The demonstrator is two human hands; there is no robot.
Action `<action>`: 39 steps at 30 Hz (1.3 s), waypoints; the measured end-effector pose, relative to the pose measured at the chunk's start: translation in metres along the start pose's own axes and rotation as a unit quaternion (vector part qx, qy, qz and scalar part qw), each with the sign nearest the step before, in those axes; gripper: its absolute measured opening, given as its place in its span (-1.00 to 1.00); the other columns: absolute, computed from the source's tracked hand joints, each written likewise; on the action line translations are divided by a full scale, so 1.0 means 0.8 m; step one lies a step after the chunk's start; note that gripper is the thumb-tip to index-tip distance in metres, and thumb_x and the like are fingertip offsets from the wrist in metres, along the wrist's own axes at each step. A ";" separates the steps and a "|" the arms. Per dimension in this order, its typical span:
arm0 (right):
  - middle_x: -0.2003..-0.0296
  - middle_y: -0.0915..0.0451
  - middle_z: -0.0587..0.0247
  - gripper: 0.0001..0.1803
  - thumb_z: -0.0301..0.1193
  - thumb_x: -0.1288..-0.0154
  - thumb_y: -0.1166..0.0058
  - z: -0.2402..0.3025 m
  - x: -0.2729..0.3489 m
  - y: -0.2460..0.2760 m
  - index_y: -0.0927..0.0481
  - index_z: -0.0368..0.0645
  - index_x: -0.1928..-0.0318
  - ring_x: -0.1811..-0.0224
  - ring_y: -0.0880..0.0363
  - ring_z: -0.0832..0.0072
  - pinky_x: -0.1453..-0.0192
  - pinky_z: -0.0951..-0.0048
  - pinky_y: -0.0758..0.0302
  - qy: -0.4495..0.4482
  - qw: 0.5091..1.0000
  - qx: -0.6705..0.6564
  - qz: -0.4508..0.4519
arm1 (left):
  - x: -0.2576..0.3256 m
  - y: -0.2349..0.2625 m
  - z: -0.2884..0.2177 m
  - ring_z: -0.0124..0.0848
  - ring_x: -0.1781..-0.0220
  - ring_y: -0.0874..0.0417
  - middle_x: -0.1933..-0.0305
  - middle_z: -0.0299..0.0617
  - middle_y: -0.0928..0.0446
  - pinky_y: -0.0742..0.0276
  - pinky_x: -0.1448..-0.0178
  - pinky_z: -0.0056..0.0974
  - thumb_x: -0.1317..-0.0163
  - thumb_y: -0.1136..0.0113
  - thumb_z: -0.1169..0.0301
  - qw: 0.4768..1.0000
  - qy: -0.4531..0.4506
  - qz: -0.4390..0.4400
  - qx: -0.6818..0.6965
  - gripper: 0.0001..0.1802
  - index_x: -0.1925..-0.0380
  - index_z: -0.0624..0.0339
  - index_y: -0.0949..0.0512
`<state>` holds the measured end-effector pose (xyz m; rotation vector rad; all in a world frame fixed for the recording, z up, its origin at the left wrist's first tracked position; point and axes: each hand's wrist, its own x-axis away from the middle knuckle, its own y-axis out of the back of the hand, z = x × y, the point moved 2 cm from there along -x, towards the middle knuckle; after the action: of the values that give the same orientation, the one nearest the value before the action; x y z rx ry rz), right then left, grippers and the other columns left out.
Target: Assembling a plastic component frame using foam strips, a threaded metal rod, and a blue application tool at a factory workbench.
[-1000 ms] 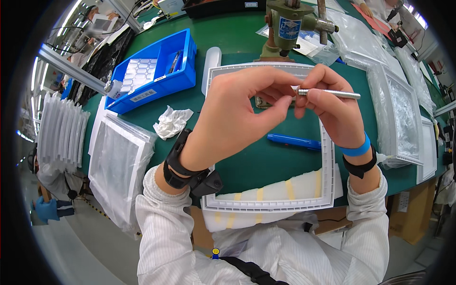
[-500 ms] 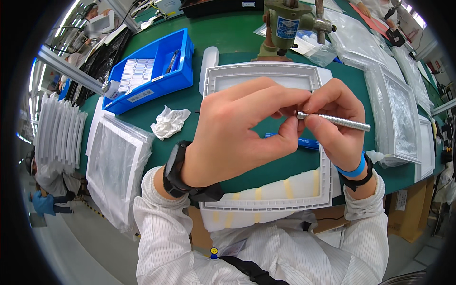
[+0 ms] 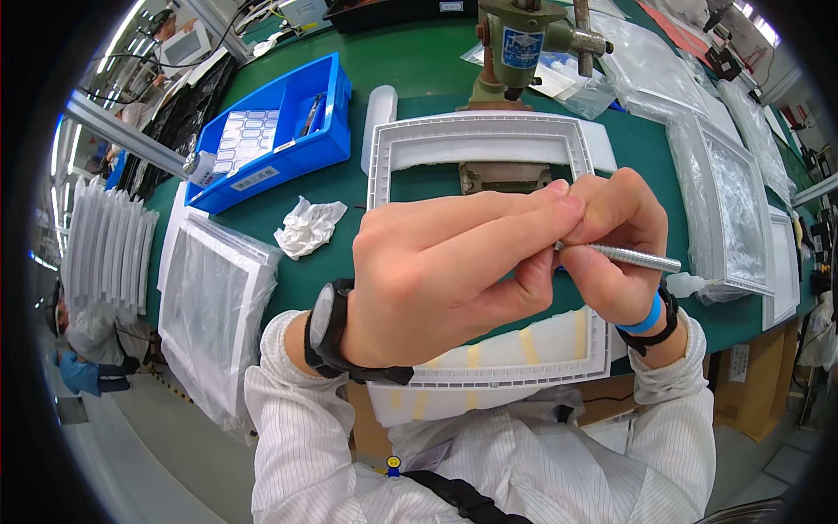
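My right hand [image 3: 615, 253] is closed around a silver ribbed rod, which looks like a stack of small disc magnets [image 3: 642, 257]. Its free end points right. At the stack's inner end, my left hand [image 3: 463, 262] pinches with thumb and fingers; the fingertips partly cover that end and overlap the right hand's fingers. Both hands are above a white plastic frame [image 3: 489, 379], which lies on the green table mat with white foam [image 3: 532, 345] under its near edge. Much of the frame's middle is hidden by my hands.
A green metal press [image 3: 522, 52] stands behind the frame. To the left are a blue divided bin [image 3: 336, 131], a crumpled white tissue [image 3: 309, 226] and bagged frames [image 3: 209, 306]. More wrapped frames [image 3: 742, 210] lie at the right, near a small translucent bottle [image 3: 685, 284].
Both hands have dropped slightly toward me, and the left fingers have closed over the stack's inner end. The blue pen-like thing beneath is now mostly covered, while the press base shows.
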<state>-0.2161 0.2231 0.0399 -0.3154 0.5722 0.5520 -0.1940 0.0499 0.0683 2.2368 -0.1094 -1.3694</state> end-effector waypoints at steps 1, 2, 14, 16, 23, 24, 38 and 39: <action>0.33 -0.59 0.16 -0.81 -0.73 -0.11 -0.09 0.000 -0.001 0.000 -0.46 -0.30 0.25 0.32 -0.61 0.55 0.22 0.52 -0.57 0.008 1.000 -0.011 0.004 | 0.001 -0.001 0.001 -0.26 0.26 -0.80 0.22 -0.01 -0.73 -0.72 0.21 -0.35 0.10 -0.27 0.71 1.000 -0.001 0.000 0.001 -0.57 0.12 0.29 -0.71; 0.33 -0.59 0.15 -0.81 -0.73 -0.10 -0.08 0.000 -0.001 0.000 -0.45 -0.29 0.26 0.32 -0.61 0.55 0.23 0.52 -0.56 0.015 1.000 -0.022 0.009 | 0.002 -0.003 0.002 -0.26 0.26 -0.80 0.22 0.00 -0.73 -0.72 0.22 -0.35 0.09 -0.28 0.71 1.000 -0.012 -0.007 0.003 -0.57 0.12 0.29 -0.71; 0.30 -0.56 0.20 -0.80 -0.71 -0.07 -0.06 -0.008 0.000 0.000 -0.43 -0.23 0.29 0.30 -0.50 0.61 0.19 0.55 -0.42 0.021 0.997 -0.076 0.014 | -0.003 0.004 -0.006 -0.26 0.27 -0.78 0.18 0.03 -0.72 -0.70 0.24 -0.36 0.10 -0.29 0.71 0.998 -0.057 0.004 -0.037 -0.60 0.16 0.32 -0.71; 0.30 -0.56 0.21 -0.81 -0.71 -0.10 -0.06 -0.011 0.000 -0.003 -0.43 -0.22 0.28 0.29 -0.52 0.61 0.19 0.54 -0.44 0.031 0.996 -0.082 0.011 | -0.005 0.006 -0.012 -0.24 0.26 -0.78 0.18 0.04 -0.71 -0.70 0.22 -0.35 0.10 -0.28 0.71 0.997 -0.068 0.015 -0.035 -0.61 0.16 0.34 -0.71; 0.31 -0.54 0.30 -0.84 -0.60 -0.18 -0.15 -0.016 0.002 -0.004 -0.45 -0.23 0.25 0.22 -0.55 0.68 0.17 0.56 -0.49 0.002 0.994 -0.105 0.015 | -0.005 0.001 -0.009 -0.23 0.26 -0.75 0.19 0.02 -0.69 -0.68 0.24 -0.31 0.12 -0.33 0.72 0.999 -0.027 0.015 -0.018 -0.62 0.20 0.34 -0.71; 0.34 -0.54 0.25 -0.81 -0.66 -0.10 -0.09 -0.014 0.002 -0.007 -0.42 -0.19 0.28 0.32 -0.50 0.55 0.21 0.50 -0.43 -0.003 0.996 -0.089 -0.010 | -0.006 0.000 -0.011 -0.22 0.24 -0.75 0.19 0.02 -0.68 -0.68 0.22 -0.31 0.12 -0.32 0.72 0.999 -0.013 0.019 -0.024 -0.62 0.19 0.35 -0.71; 0.33 -0.48 0.30 -0.85 -0.63 -0.08 -0.08 -0.015 0.001 -0.004 -0.40 -0.22 0.35 0.18 -0.51 0.56 0.02 0.46 -0.48 -0.024 0.996 -0.083 -0.008 | -0.004 -0.012 -0.011 -0.31 0.27 -0.72 0.32 -0.09 -0.61 -0.66 0.16 -0.34 0.21 -0.28 0.77 0.999 0.014 -0.006 -0.028 -0.55 0.19 0.36 -0.73; 0.33 -0.48 0.30 -0.85 -0.63 -0.07 -0.07 -0.017 0.001 -0.003 -0.40 -0.22 0.35 0.18 -0.51 0.55 0.01 0.45 -0.47 -0.028 0.996 -0.088 -0.009 | -0.003 -0.013 -0.011 -0.33 0.29 -0.71 0.33 -0.11 -0.61 -0.64 0.19 -0.36 0.20 -0.28 0.78 0.999 0.015 -0.009 -0.031 -0.56 0.20 0.35 -0.73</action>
<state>-0.2197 0.2161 0.0290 -0.4702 0.4680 0.5941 -0.1899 0.0628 0.0690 2.2120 -0.0353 -1.3298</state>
